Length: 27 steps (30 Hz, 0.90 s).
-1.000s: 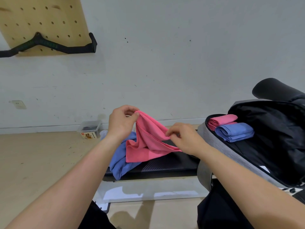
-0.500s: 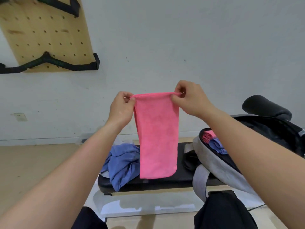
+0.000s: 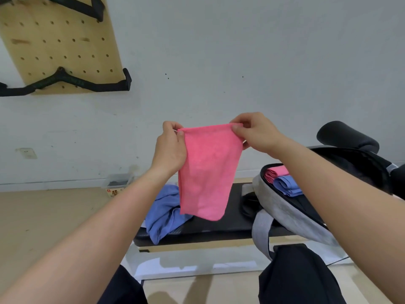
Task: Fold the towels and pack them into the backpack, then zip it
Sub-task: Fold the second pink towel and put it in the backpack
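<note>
A pink towel hangs doubled in the air above the black bench. My left hand pinches its top left corner and my right hand pinches its top right corner. A crumpled blue towel lies on the bench's left end. To the right the grey backpack lies open, with a folded pink towel and a folded blue towel inside.
A grey backpack strap hangs over the bench's front edge. A small clear box stands on the floor by the wall. A wooden pegboard with black handles hangs at the upper left. A black padded roll sits behind the backpack.
I lifted the pink towel off the bench and stretched its top edge between both hands. It now hangs shorter and slightly lower than half a second ago.
</note>
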Available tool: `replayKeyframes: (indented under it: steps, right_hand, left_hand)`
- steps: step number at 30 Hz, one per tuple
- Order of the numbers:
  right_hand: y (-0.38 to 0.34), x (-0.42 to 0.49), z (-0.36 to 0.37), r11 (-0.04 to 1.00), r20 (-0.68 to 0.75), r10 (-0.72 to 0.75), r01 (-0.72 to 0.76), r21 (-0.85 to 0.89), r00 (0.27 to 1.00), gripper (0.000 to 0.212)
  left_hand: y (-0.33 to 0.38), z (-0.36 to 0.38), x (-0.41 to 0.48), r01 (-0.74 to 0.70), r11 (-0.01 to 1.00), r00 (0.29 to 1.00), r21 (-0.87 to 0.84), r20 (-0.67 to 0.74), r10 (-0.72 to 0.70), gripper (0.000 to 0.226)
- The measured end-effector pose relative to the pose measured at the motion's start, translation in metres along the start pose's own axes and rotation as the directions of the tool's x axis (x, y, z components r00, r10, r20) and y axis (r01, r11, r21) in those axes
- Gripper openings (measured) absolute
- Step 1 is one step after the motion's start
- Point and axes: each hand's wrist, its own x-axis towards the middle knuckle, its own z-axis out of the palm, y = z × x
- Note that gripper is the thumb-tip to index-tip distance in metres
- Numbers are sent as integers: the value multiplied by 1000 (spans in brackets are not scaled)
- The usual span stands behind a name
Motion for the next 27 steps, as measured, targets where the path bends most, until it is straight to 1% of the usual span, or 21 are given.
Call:
replayKeyframes:
  steps: [2,6,8,11,14,16,18,22,25,27]
  right_hand:
    - [4,4,3,999,-10,26,-25,34,1000,18]
    - [34,19,20,994,-12,104,-104,-29,995,18]
    - [64,27,37,985,-13,135,-136,-110,991,17]
    - [118,37,65,956,18,206,-198,-216,978,16]
    - [165,49,91,930,11,268,-256,-265,963,16]
    - [188,62,105,916,-10,297,-288,-279,955,15]
    - [204,78,116,907,-36,317,-314,-281,948,15]
    - [220,104,128,894,-41,352,-349,-281,935,19]
    - [219,108,127,898,-48,370,-371,-236,928,19]
    - [214,103,121,915,-46,364,-366,-172,930,17]
  left_hand:
    - [-6,6,1,21,1000,1000,-1,11,-21,17]
    - [-30,29,7,67,997,997,41,32,-69,20]
    - [-54,48,10,84,991,994,104,65,-91,23]
    - [-100,83,18,127,973,972,191,174,-161,23]
    - [-143,120,26,184,957,937,224,253,-240,18]
    - [-165,141,35,228,946,923,230,258,-285,13]
    - [-179,160,46,285,942,914,175,246,-322,7]
    - [-191,180,61,381,924,889,25,266,-374,10]
    - [-193,179,66,418,905,879,-77,288,-381,10]
    - [-189,171,65,415,903,880,-114,303,-366,10]
